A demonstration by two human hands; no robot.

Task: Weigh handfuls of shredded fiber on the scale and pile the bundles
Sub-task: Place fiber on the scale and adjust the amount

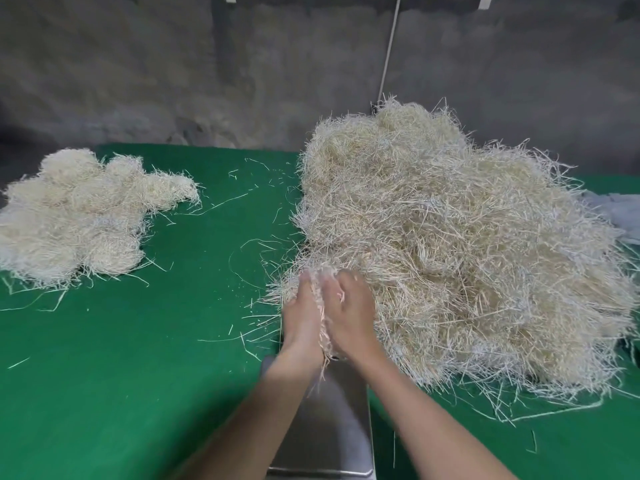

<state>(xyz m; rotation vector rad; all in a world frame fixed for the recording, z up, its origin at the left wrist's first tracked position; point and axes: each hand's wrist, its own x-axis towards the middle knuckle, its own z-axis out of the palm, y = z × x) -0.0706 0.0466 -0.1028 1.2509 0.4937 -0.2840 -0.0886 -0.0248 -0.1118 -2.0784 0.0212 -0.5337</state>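
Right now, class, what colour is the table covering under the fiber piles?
The table covering is plain green, seen best in the head view.

Soft, even light: bright on the green surface (138, 375) left of the grip, dim on the wall (138, 81) beyond it. Shadows are faint. Fingertips (304, 279) and shredded fiber (322, 322) at the grip are smeared; frame edges bow.

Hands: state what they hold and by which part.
The left hand and right hand clasp a tuft of fiber between them, by its middle; strands dangle.
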